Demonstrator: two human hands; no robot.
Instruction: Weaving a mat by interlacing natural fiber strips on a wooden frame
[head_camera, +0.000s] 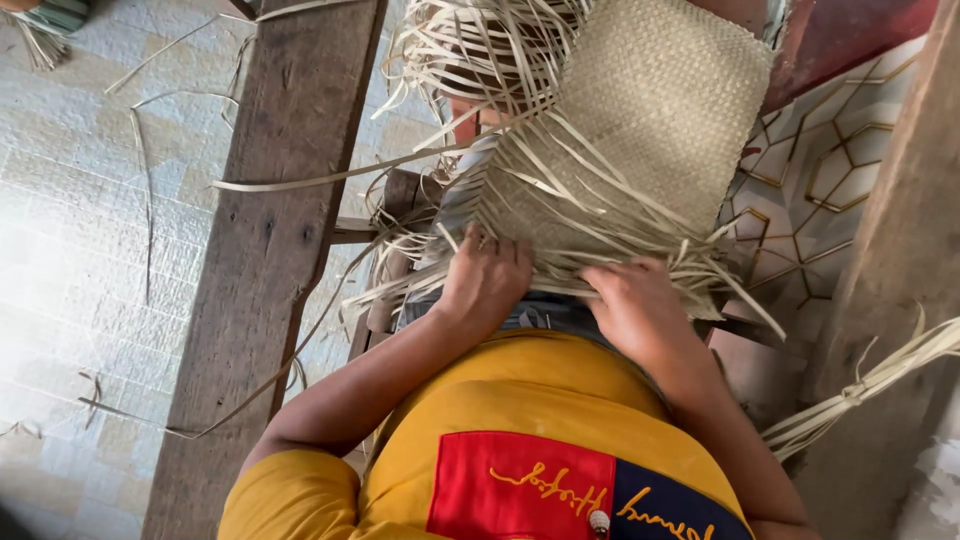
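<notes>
A pale woven straw mat (660, 110) lies across my lap, its near edge ending in a fringe of loose flat strips (560, 215). My left hand (487, 280) rests on the fringe at the mat's near left edge, fingers curled down onto the strips. My right hand (632, 302) is beside it to the right, fingers bent into the strips at the same edge. Both hands grip strips where the weave ends. My yellow shirt fills the bottom of the view.
A thick dark wooden beam (270, 250) runs top to bottom on the left over a pale tiled floor (80, 200) strewn with stray strips. A tied bundle of strips (870, 385) hangs by a wooden post (900, 230) at the right.
</notes>
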